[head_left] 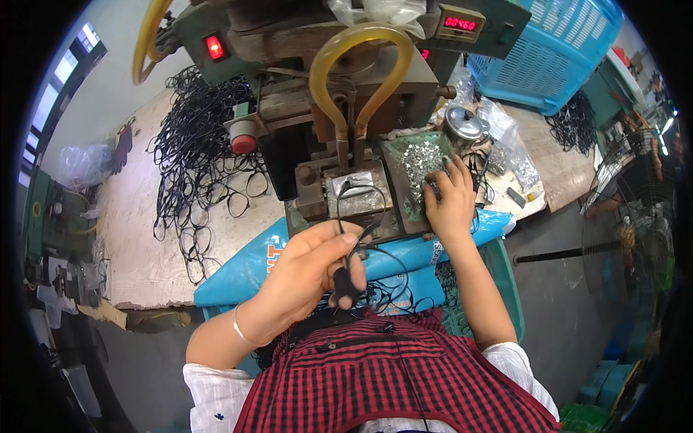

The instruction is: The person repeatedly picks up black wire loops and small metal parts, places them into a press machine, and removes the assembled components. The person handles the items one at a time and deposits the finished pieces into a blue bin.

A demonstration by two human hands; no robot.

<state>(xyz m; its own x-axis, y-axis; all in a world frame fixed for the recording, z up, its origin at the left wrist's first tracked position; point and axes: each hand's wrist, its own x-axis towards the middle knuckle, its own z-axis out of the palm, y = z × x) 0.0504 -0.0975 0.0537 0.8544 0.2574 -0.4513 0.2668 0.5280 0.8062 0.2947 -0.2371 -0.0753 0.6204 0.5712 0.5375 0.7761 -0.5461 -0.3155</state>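
My left hand (314,252) pinches a thin black cord loop (384,204), dark steel press's (420,94) 6 o'clock | likely light, limp; grip near tip | right hand (452,206) at small silver metal pieces (421,164), 2 o'clock, grasp: can't tell

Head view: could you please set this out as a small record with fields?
Left hand: holding a thin black cord loop
Right hand: over the right side of a green metal tray
Tray contents: small silvery pieces
Beyond the hands: grey-green metal machine with an arched translucent yellow hose
Left side: tangled thin black loops on a pale wooden tabletop
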